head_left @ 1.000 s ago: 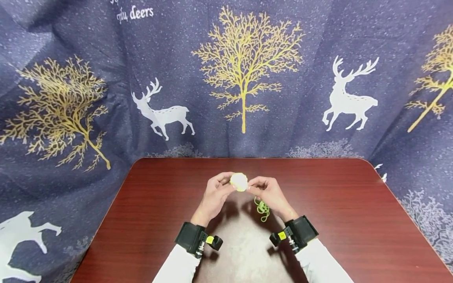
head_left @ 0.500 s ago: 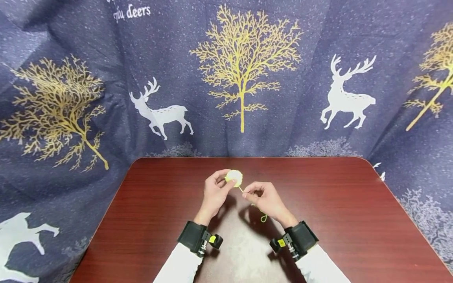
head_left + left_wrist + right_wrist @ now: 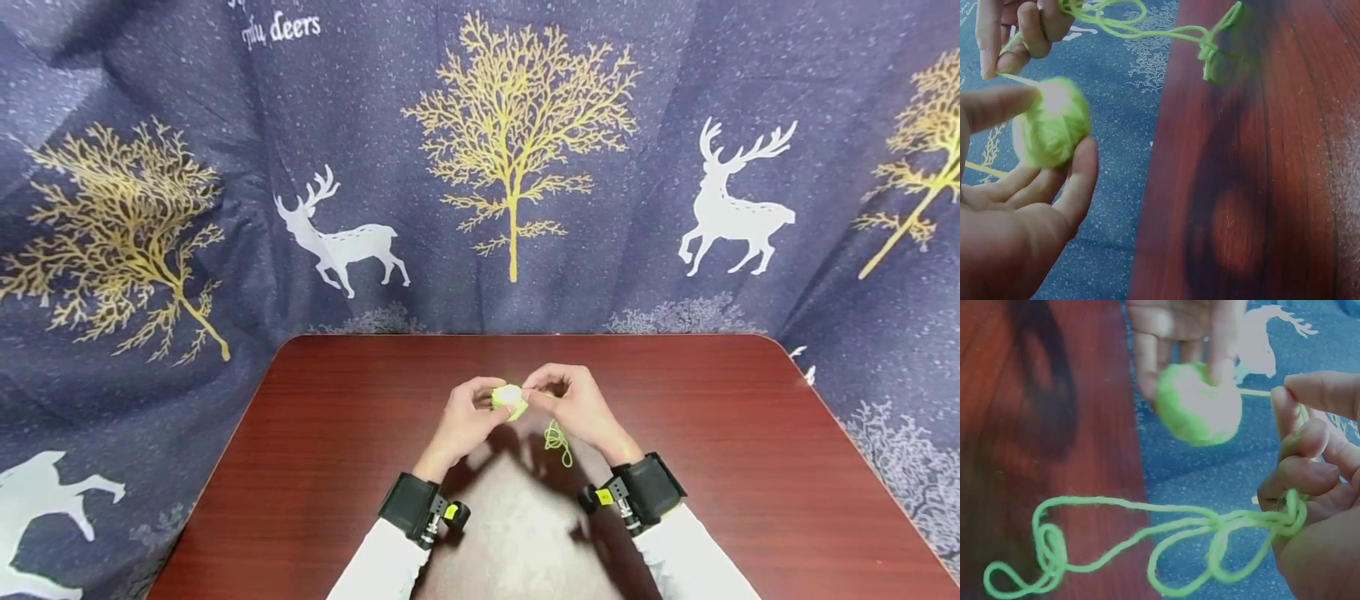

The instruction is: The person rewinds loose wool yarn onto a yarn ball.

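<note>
A small yellow-green ball of yarn (image 3: 1054, 128) is held up over the table between the thumb and fingers of my left hand (image 3: 467, 417). From the ball a short taut strand (image 3: 1255, 392) runs to my right hand (image 3: 573, 404), whose thumb and forefinger pinch it. Loose loops of the same yarn (image 3: 1179, 537) come out of the curled lower fingers of my right hand and dangle below it. In the head view these loops (image 3: 557, 442) show under the right hand.
Beneath both hands lies a reddish-brown wooden table (image 3: 337, 467) with a bright glare patch near its front. Behind it hangs a dark blue cloth (image 3: 450, 308) printed with deer and trees. Each wrist wears a black camera band (image 3: 408, 504).
The right hand went down and away from the ball, drawing out a strand, then came back up beside it. The ball dipped slightly and moved right with the left hand.
</note>
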Demonstrator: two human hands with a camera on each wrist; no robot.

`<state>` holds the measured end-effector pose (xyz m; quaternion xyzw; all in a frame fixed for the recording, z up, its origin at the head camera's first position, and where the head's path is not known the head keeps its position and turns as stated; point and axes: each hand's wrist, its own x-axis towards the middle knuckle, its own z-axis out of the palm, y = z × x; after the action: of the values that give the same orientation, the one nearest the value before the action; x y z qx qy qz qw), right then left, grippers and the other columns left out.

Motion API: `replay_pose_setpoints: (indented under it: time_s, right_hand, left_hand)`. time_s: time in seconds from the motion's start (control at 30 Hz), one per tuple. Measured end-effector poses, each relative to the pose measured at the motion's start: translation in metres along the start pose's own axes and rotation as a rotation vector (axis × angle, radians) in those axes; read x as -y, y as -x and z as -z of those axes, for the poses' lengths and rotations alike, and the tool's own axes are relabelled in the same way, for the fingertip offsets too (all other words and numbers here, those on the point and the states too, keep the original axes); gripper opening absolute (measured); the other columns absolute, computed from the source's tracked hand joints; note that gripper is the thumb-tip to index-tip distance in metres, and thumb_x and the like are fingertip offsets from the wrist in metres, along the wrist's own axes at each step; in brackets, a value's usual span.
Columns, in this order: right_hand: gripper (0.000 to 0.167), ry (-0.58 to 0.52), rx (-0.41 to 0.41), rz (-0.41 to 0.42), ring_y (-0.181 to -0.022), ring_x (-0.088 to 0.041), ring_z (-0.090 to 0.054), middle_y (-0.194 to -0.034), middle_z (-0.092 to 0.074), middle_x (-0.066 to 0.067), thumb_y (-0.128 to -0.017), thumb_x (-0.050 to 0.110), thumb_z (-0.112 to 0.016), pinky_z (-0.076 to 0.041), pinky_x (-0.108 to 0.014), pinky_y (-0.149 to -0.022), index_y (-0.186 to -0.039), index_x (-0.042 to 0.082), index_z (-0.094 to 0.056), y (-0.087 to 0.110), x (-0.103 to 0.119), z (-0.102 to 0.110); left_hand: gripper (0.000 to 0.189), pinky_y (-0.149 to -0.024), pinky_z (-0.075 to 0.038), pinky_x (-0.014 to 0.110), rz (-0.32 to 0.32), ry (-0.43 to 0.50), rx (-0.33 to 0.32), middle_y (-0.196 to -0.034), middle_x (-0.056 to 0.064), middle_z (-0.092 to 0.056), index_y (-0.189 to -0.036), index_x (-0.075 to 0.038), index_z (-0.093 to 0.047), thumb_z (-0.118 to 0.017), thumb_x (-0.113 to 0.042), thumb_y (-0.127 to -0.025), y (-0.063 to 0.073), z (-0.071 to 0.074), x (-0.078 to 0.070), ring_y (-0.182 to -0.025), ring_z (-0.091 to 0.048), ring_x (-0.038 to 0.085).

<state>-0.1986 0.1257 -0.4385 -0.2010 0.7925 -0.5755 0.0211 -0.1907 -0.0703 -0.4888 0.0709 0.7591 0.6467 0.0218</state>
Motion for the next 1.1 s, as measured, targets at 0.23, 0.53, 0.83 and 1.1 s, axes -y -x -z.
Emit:
replay_pose_setpoints:
  time_s: [0.23,0.53,0.83,1.1]
  right_hand:
    - [0.01,-0.057,-0.038,-0.037,-0.064,-0.018,-0.059,-0.087,-0.073,-0.016,-0.088,0.002,-0.077,-0.043,-0.021,-0.055,-0.097,0.0,-0.074,-0.01,-0.014,0.008]
    - [0.013,-0.119,-0.036,-0.072,-0.067,-0.017,-0.06,-0.087,-0.073,-0.012,-0.088,0.008,-0.078,-0.046,-0.021,-0.058,-0.098,0.0,-0.074,-0.012,-0.027,0.009]
    - [0.013,-0.266,-0.024,-0.118,-0.065,-0.009,-0.06,-0.083,-0.073,-0.002,-0.088,-0.001,-0.073,-0.051,-0.021,-0.056,-0.1,-0.007,-0.071,-0.007,-0.043,-0.003]
    - [0.013,-0.248,-0.025,-0.128,-0.058,-0.007,-0.052,-0.083,-0.071,-0.006,-0.087,0.002,-0.076,-0.044,-0.02,-0.05,-0.097,-0.005,-0.072,0.001,-0.051,-0.015]
  left_hand:
    - [0.042,-0.088,-0.058,0.034,-0.003,0.053,0.218,-0.114,0.018,-0.07,-0.121,0.007,-0.063,-0.076,0.0,-0.082,0.004,0.006,-0.004,-0.104,-0.068,0.032]
    - [0.043,-0.085,-0.059,0.032,-0.113,0.289,0.392,-0.111,0.012,-0.069,-0.124,0.014,-0.06,-0.072,0.006,-0.083,0.005,0.014,-0.006,-0.101,-0.067,0.021]
    - [0.045,-0.088,-0.056,0.026,-0.182,0.523,0.291,-0.114,0.002,-0.07,-0.127,0.024,-0.048,-0.063,0.01,-0.087,0.003,0.011,-0.004,-0.103,-0.065,0.016]
    - [0.053,-0.096,-0.053,0.027,-0.114,0.577,0.203,-0.126,0.01,-0.063,-0.144,0.018,-0.038,-0.056,0.009,-0.095,0.003,0.01,-0.013,-0.11,-0.063,0.014]
